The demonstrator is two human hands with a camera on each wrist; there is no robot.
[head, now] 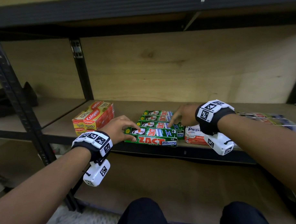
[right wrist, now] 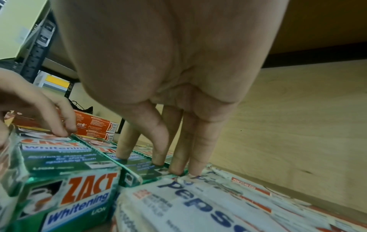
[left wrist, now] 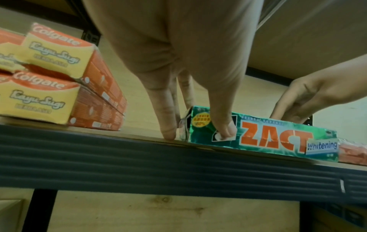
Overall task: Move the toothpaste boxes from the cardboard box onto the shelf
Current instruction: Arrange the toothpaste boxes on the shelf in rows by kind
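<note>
We see both hands on the green ZACT whitening toothpaste boxes, which lie in a row on the shelf (head: 63,119). Left hand (head: 118,128) pinches the left end of the front ZACT box (head: 151,138): thumb on its front face, fingers (left wrist: 168,125) curled over its top and end, box sitting at the shelf's front edge. Right hand (head: 182,116) has straight fingers (right wrist: 158,149) pressing down on the ZACT boxes behind (head: 158,120), not curled round anything; its little finger touches the white Pepsodent pack (head: 194,135) just right of them. Colgate boxes (head: 93,118) stacked to the left, apart from the green row. More ZACT boxes (head: 268,119) lie far right on the shelf. Cardboard box not in view.
</note>
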